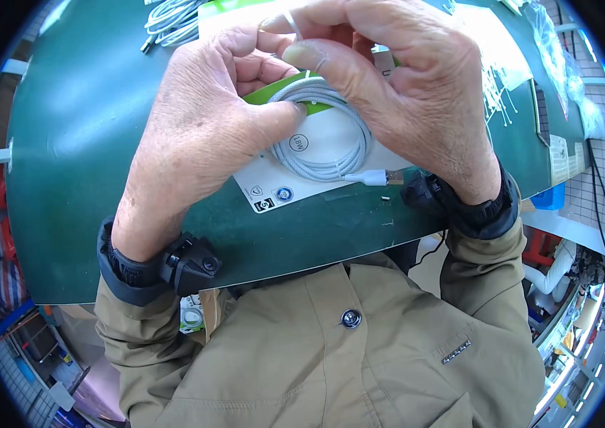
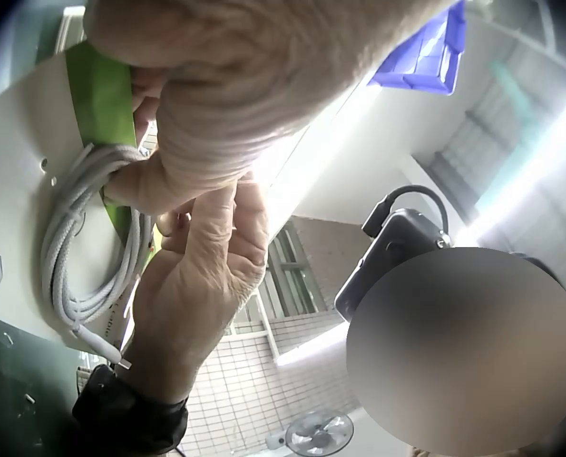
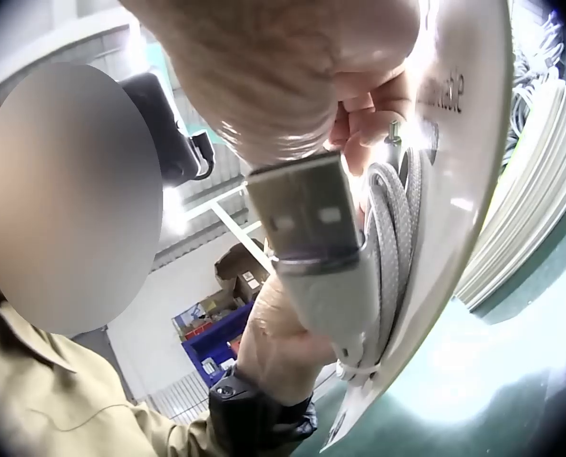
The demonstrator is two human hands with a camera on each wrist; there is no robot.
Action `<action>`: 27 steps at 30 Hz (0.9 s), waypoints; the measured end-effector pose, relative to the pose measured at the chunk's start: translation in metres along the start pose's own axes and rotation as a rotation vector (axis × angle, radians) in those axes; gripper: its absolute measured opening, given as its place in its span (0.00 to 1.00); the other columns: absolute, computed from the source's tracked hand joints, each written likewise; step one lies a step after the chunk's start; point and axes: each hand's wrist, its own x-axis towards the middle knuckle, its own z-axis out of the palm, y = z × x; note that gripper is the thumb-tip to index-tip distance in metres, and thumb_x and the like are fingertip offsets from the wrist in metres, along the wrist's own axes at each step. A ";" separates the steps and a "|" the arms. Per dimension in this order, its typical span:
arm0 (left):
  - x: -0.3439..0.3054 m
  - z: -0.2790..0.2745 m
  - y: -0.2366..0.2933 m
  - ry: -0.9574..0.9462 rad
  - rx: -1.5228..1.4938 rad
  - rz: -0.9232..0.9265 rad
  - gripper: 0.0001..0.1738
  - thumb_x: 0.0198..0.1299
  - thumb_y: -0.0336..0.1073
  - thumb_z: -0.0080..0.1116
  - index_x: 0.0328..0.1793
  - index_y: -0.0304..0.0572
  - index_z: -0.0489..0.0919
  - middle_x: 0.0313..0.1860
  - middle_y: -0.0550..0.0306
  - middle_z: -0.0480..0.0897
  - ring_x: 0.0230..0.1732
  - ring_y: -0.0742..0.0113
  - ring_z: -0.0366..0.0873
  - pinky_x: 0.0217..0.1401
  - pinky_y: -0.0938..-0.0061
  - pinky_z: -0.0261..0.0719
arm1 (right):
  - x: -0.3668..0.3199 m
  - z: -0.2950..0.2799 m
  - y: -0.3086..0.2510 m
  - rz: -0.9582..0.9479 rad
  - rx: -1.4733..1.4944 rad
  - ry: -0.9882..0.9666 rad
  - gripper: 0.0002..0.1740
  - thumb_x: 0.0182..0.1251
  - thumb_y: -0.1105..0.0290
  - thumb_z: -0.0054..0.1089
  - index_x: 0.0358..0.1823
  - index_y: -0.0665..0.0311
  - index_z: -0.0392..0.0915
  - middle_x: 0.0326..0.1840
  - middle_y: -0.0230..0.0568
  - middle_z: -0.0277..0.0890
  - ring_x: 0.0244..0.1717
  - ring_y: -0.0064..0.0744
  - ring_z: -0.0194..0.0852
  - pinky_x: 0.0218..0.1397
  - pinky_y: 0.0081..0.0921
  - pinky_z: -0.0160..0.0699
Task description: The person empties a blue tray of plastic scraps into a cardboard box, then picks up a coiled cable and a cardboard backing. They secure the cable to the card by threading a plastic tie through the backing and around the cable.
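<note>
A coiled grey-white braided cable (image 1: 309, 89) lies against a white and green card (image 1: 260, 182) marked "18W". My left hand (image 1: 188, 125) grips card and coil together, thumb pressed on the coil's left side and fingers behind the card. At the card's top edge, my right hand (image 1: 424, 85) pinches a thin white plastic tie (image 1: 292, 25) between thumb and fingers. The cable's USB plug (image 1: 374, 177) points right at the coil's lower end, and in the right wrist view its metal end (image 3: 307, 211) shows close up. Part of the card's top is hidden behind the hands.
The green tabletop (image 1: 88, 178) spreads under both hands. Coiled grey cables (image 1: 174, 23) lie at the back left. Loose white ties (image 1: 496, 96) and a clear plastic bag (image 1: 556, 60) are at the right. A stack of white cards (image 3: 530, 190) stands behind the held card.
</note>
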 end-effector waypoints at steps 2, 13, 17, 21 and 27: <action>0.000 -0.001 -0.003 -0.007 0.044 -0.003 0.24 0.55 0.21 0.65 0.60 0.28 0.83 0.52 0.53 0.89 0.50 0.72 0.87 0.58 0.76 0.87 | 0.001 -0.004 -0.002 0.019 0.000 -0.037 0.13 0.65 0.78 0.75 0.51 0.65 0.89 0.38 0.42 0.86 0.39 0.38 0.85 0.42 0.30 0.85; -0.001 -0.011 -0.009 -0.022 0.006 0.030 0.17 0.57 0.24 0.66 0.53 0.31 0.86 0.44 0.58 0.89 0.44 0.78 0.84 0.48 0.80 0.83 | 0.012 -0.026 -0.049 0.763 0.200 -0.319 0.14 0.75 0.79 0.63 0.57 0.68 0.90 0.39 0.37 0.88 0.33 0.20 0.80 0.34 0.18 0.78; 0.000 -0.013 -0.010 -0.045 -0.002 0.016 0.14 0.58 0.24 0.67 0.51 0.30 0.86 0.42 0.57 0.89 0.44 0.76 0.85 0.49 0.78 0.84 | 0.008 -0.028 -0.038 0.664 0.325 -0.367 0.12 0.75 0.79 0.64 0.55 0.69 0.90 0.40 0.39 0.86 0.31 0.19 0.79 0.32 0.15 0.77; 0.001 -0.011 -0.015 -0.020 0.026 0.013 0.13 0.60 0.26 0.71 0.51 0.29 0.87 0.43 0.56 0.90 0.46 0.76 0.85 0.53 0.78 0.84 | 0.004 -0.030 -0.035 0.635 0.328 -0.414 0.13 0.72 0.80 0.66 0.54 0.69 0.90 0.38 0.40 0.84 0.31 0.19 0.79 0.32 0.15 0.77; 0.001 -0.010 -0.016 -0.022 0.021 0.027 0.14 0.60 0.29 0.74 0.50 0.30 0.87 0.43 0.56 0.90 0.46 0.77 0.84 0.56 0.78 0.83 | -0.003 -0.025 -0.033 0.617 0.344 -0.344 0.14 0.63 0.83 0.73 0.50 0.68 0.92 0.38 0.41 0.85 0.34 0.23 0.82 0.36 0.20 0.80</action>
